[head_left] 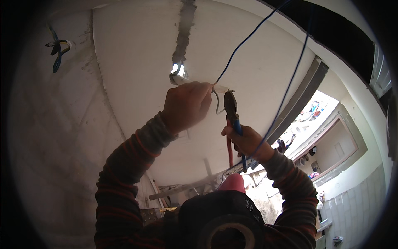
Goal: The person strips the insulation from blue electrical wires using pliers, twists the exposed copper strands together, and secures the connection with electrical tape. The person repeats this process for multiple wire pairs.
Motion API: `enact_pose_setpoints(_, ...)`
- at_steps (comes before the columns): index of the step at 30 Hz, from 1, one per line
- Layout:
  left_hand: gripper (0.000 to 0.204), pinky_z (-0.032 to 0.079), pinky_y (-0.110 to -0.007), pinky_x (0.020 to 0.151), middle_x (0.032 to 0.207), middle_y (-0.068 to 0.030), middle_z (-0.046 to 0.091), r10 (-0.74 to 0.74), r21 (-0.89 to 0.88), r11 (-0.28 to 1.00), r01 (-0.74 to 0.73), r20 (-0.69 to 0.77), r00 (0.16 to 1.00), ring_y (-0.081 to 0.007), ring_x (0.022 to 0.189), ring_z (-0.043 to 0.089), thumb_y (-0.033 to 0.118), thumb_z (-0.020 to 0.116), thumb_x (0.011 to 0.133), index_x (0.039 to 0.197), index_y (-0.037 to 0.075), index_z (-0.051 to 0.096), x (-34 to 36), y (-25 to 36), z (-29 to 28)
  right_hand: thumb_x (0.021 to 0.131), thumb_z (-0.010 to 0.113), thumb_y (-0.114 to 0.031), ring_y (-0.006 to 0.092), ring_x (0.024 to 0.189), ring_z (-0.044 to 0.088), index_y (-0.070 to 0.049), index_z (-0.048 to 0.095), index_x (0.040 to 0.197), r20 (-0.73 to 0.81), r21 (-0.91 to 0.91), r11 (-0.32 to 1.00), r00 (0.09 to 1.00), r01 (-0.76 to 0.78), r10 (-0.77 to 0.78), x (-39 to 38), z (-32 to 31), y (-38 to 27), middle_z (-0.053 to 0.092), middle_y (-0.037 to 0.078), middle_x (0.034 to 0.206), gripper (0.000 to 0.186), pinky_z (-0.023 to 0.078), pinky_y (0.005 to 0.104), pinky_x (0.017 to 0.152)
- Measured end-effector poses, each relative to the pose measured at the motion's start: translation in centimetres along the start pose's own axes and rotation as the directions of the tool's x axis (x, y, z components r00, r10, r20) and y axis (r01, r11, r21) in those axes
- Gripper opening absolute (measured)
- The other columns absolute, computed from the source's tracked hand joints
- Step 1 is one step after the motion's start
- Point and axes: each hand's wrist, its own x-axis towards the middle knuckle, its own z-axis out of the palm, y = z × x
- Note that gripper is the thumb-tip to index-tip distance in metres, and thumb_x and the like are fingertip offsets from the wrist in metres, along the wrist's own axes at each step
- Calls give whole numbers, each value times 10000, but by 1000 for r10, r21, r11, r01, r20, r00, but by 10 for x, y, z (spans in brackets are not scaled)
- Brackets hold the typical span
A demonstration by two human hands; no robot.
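Note:
Raised toward the pale ceiling (265,58), my left hand (188,103) pinches the blue wire (238,46) near its lower end. A thin grey wire (217,103) curves from those fingertips toward the pliers. My right hand (248,143) grips pliers (231,106) with one red and one blue handle, jaws pointing up. Whether the jaws touch the grey wire, I cannot tell. Behind my fingertips a pale strip (222,89) shows, its kind unclear. A bright hole (177,69) lies just above my left hand, at the end of a rough grey channel (182,39).
A second dark blue wire (295,74) hangs down past my right wrist. Bundled wires (59,46) stick out at the upper left. A beam (300,95) runs along the right, near a framed opening (336,149). Planks (178,193) and a dark-rimmed ring (230,236) show below.

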Motion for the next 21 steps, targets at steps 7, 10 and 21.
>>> enact_pose_setpoints(7, 111, 549, -377, 549, 731, -76, 599, 94, 108, 990, -93, -2, 996, -260, 613, 651, 37, 737, 949, 946, 60, 628, 5, 3, 14, 1148, 589, -347, 157, 781, 712, -29, 588, 1398, -285, -358, 933, 956, -35, -74, -7, -8, -36, 662, 68, 905, 404, 602, 352, 720)
enact_pose_setpoints(10, 120, 548, -372, 545, 736, -74, 602, 85, 112, 990, -85, 3, 996, -251, 615, 649, 47, 746, 955, 943, 59, 627, 6, 4, 17, 1157, 556, -393, 181, 701, 715, -43, 563, 1406, -274, -384, 913, 961, -139, 31, -10, -8, -48, 653, 75, 846, 430, 597, 374, 649)
enact_pose_setpoints(21, 100, 569, -340, 553, 762, -96, 687, 84, 134, 987, -85, 18, 996, -238, 631, 706, 44, 763, 989, 1049, -7, 702, 2, 7, 13, 1133, 672, -237, 327, 630, 653, -11, 588, 1203, -261, -763, 641, 865, 88, -430, 14, -11, -25, 650, 129, 775, 251, 533, 444, 637)
